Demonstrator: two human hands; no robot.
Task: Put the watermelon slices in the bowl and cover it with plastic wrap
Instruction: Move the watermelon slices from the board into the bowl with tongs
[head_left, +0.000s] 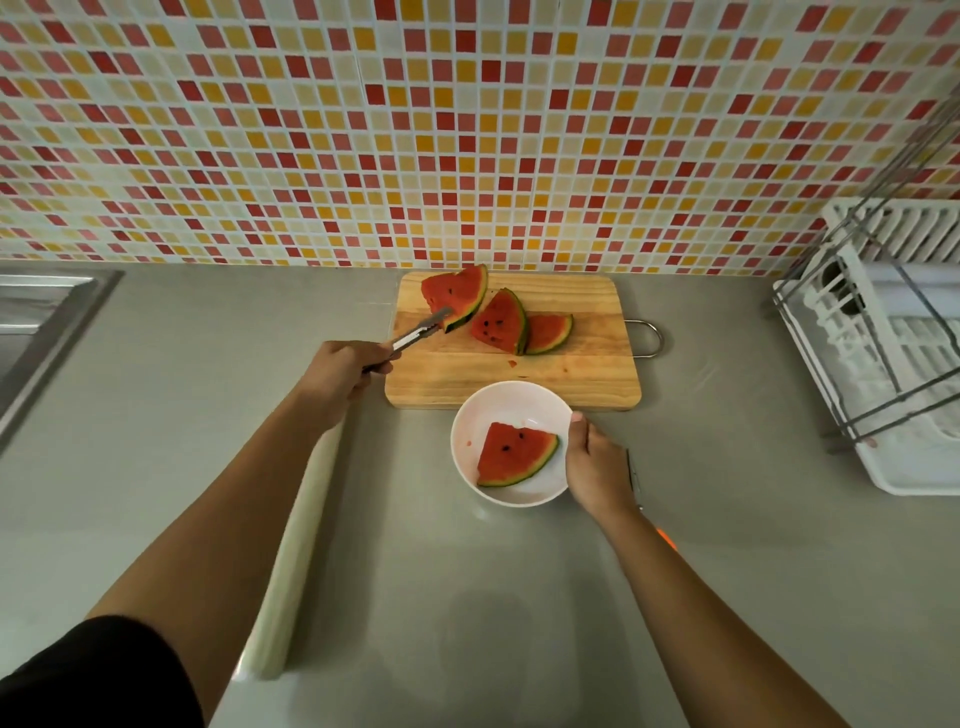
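Left hand (340, 374) is clenched round the tongs (415, 335). The tips are closed on the lower corner of the leftmost slice (457, 293) on the cutting board (571, 374), right at the rind end. I can't tell if the slice is clear of the wood yet. Right hand (595, 462) grips the rim of the white bowl (467, 415), steadying it on the worktop (727, 519) just in front of the board. One bowl slice (511, 454) lies flat inside. The middle slice (498, 322) and right slice (550, 332) lean overlapped on the board beside the one in the tongs. Handling, my read: the wedges are wet and slick, soft in the red flesh and stiff only at the rind, and a bit heavy for a corner pinch — likely to swing, tear or slip. A bite across the rind or further toward the middle should hold better; keep the squeeze light and carry low over the board. The plastic wrap roll (301, 530) lies on the worktop under the left forearm, untouched — the film will be light and clingy, probably a two-hand job. One slice of four is in the bowl.
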